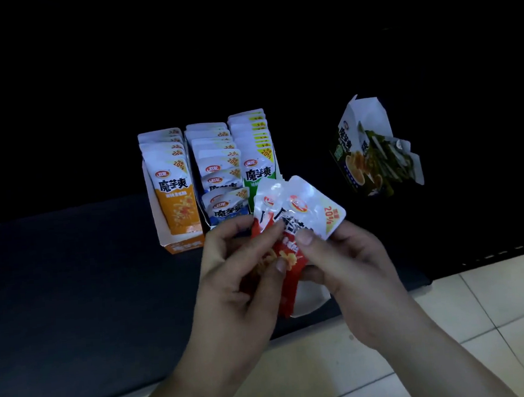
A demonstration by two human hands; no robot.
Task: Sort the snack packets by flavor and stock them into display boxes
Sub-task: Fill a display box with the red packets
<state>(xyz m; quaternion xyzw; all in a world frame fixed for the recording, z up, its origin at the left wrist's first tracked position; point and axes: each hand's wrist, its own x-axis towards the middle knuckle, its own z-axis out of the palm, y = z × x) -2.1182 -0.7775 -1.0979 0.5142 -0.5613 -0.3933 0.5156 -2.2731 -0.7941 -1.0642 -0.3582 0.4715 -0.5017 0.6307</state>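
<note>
Red snack packets (314,213) were pinched between the left hand (229,281) and the right hand (352,263), their long axis pointing away toward the display boxes (180,246) just beyond, nearer the left hand.

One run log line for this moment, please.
left hand, right hand: hold red packets | orange packets, blue packets, green packets: boxed | dark box: right

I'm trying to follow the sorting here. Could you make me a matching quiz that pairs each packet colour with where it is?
Things:
1 orange packets
2 blue packets
3 green packets
4 red packets

Places:
A gripped by the left hand and right hand
B left row of three
C middle row
D right row of three

Pairs: 1-B, 2-C, 3-D, 4-A
</note>
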